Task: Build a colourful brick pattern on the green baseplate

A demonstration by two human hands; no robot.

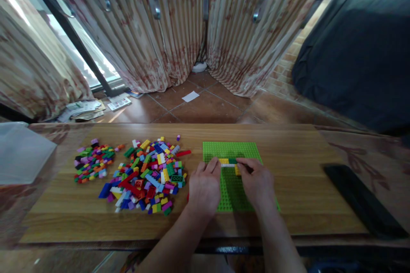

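Observation:
A green studded baseplate [230, 148] lies on the wooden board, partly covered by both hands. Over its middle runs a short row of toy building bricks [228, 165], yellow and green on top with white below and a yellow one at the right. My left hand [205, 185] is closed at the row's left end, fingertips against the bricks. At the right end, my right hand [257, 182] pinches the bricks between thumb and fingers. The fingers hide both ends, so I cannot tell whether the row is pressed onto the plate. A bit of red shows beside my left wrist.
A large heap of mixed bricks [150, 179] spreads left of the baseplate, with a smaller pile [94, 158] of small pieces farther left. A black tray-like object [361, 200] lies at the right. A translucent white container [24, 151] stands at the left edge of the wooden board [301, 170].

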